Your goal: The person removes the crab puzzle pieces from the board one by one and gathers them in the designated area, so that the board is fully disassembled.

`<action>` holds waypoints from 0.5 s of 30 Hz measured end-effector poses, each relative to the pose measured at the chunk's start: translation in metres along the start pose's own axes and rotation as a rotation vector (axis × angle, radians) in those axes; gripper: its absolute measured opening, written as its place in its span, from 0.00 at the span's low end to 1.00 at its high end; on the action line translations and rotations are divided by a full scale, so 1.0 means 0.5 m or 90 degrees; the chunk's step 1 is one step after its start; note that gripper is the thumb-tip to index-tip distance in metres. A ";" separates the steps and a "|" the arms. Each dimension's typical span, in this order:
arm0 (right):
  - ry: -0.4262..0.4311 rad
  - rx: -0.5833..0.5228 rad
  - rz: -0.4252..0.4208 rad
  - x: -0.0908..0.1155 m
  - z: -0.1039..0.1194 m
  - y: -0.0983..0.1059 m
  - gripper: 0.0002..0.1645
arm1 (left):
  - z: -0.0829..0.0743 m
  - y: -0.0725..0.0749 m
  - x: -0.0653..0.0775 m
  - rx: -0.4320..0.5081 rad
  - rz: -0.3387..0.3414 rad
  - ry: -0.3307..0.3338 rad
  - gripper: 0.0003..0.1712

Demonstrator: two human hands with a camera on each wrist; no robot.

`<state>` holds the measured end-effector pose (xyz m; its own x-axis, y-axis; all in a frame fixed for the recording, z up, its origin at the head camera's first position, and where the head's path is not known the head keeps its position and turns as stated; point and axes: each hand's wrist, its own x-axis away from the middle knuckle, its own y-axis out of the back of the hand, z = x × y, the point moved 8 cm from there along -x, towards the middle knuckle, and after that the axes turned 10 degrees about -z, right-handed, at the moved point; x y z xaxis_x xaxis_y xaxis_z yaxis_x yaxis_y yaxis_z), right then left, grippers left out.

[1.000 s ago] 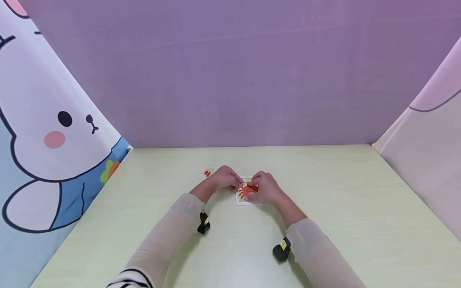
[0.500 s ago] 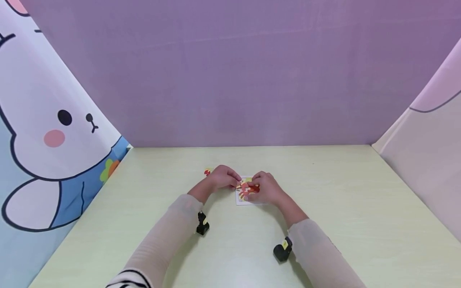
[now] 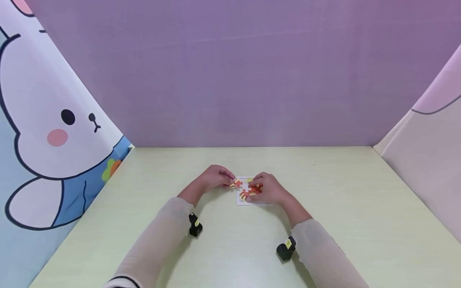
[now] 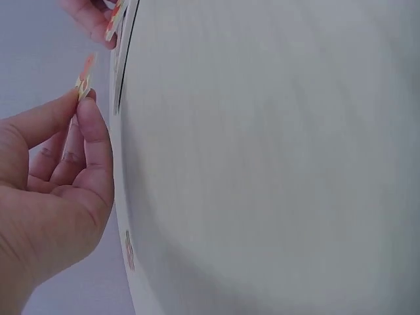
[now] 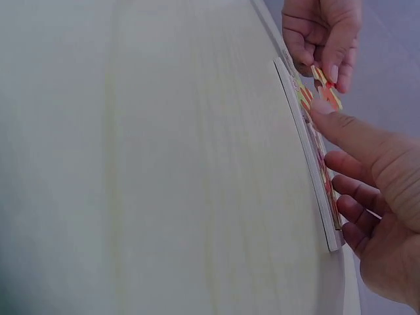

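My left hand pinches a small red, orange and yellow jigsaw piece between thumb and fingertips, at the left edge of a white puzzle tray. The left wrist view shows this piece held up on edge, apart from the tray. Over the tray, my right hand spans the rest of the red and yellow jigsaw puzzle, holding it with thumb and fingers. Its thumb lies on a striped corner, and the hand covers much of the picture. A white gap shows in the puzzle's left middle.
A loose red piece lies on the pale table near my left hand, hidden in the head view. Black wrist cameras hang below both sleeves. A purple wall rises behind the table, with printed cloth at either side.
My left hand has drawn back to the left with the pinched piece, baring white tray beneath. It now covers the loose piece in the head view. The right hand has barely shifted.
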<state>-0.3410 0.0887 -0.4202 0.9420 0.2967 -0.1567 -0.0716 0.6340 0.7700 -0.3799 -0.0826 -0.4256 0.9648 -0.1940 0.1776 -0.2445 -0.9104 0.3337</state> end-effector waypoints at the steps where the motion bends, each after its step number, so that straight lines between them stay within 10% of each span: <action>1: 0.002 -0.002 -0.002 0.000 0.000 0.000 0.28 | 0.001 0.003 0.001 0.006 -0.002 0.001 0.10; 15: 0.001 0.006 -0.020 -0.002 -0.002 -0.003 0.24 | 0.009 0.042 0.019 0.043 0.000 -0.001 0.10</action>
<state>-0.3421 0.0883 -0.4216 0.9431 0.2785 -0.1815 -0.0397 0.6365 0.7703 -0.3754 -0.1050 -0.4211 0.9649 -0.1952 0.1759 -0.2379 -0.9330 0.2700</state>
